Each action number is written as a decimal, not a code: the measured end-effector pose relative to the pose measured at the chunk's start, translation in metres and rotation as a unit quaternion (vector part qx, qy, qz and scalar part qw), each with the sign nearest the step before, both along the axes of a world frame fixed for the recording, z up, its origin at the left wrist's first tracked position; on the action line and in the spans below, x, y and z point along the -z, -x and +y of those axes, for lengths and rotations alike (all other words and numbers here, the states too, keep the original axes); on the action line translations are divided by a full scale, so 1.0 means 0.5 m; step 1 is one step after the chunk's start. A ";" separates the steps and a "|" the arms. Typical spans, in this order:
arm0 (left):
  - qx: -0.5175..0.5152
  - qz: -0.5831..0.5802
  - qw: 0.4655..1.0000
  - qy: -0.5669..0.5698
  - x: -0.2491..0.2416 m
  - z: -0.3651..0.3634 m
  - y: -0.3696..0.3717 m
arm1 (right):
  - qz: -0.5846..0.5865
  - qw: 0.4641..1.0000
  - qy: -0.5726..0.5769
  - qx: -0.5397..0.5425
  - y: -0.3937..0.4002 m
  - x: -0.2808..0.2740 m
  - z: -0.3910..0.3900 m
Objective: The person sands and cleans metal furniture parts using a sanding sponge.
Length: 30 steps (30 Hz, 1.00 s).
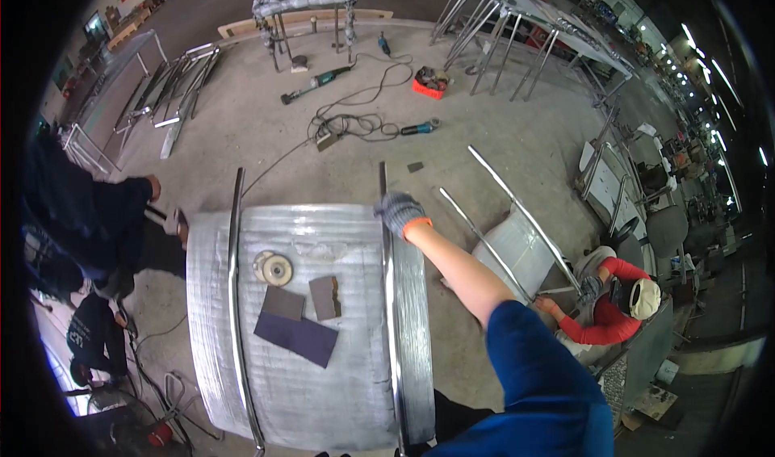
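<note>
My right hand [400, 214], in a grey knitted glove with an orange cuff, is closed around the right metal tube [390, 295] near its far end. This tube and a left metal tube [235, 295] run lengthwise over a wide panel wrapped in clear film [323, 408]. Between the tubes lie a round disc [273, 269], a brown abrasive piece [283, 303], another with a ragged edge [325, 298], and a dark purple sheet [297, 337]. My left hand is out of view.
A person in red [613, 303] works at a smaller wrapped piece [521, 251] on the right. Other people [105, 215] stand and crouch at left. Power tools [327, 77], cables [355, 124] and a red box [430, 84] lie on the floor ahead.
</note>
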<state>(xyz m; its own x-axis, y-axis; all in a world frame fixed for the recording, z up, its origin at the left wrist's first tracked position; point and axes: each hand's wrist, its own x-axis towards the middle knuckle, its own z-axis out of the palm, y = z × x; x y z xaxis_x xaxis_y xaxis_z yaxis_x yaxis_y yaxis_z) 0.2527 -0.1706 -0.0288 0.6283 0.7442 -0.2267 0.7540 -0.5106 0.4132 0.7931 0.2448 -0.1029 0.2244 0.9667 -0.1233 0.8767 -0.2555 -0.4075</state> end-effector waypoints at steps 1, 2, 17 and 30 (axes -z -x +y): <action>0.011 -0.011 0.999 -0.045 -0.009 0.006 -0.003 | 0.002 0.997 0.064 -0.041 0.041 -0.052 -0.064; 0.008 -0.027 0.998 -0.064 0.008 -0.002 0.006 | 0.005 0.988 0.131 -0.088 0.067 -0.076 -0.110; 0.039 0.077 0.992 0.090 -0.062 0.065 -0.034 | -0.013 0.994 0.101 -0.033 -0.107 0.037 0.162; 0.038 0.049 0.997 0.055 -0.045 0.039 -0.017 | 0.080 0.981 0.122 -0.125 0.280 -0.075 -0.535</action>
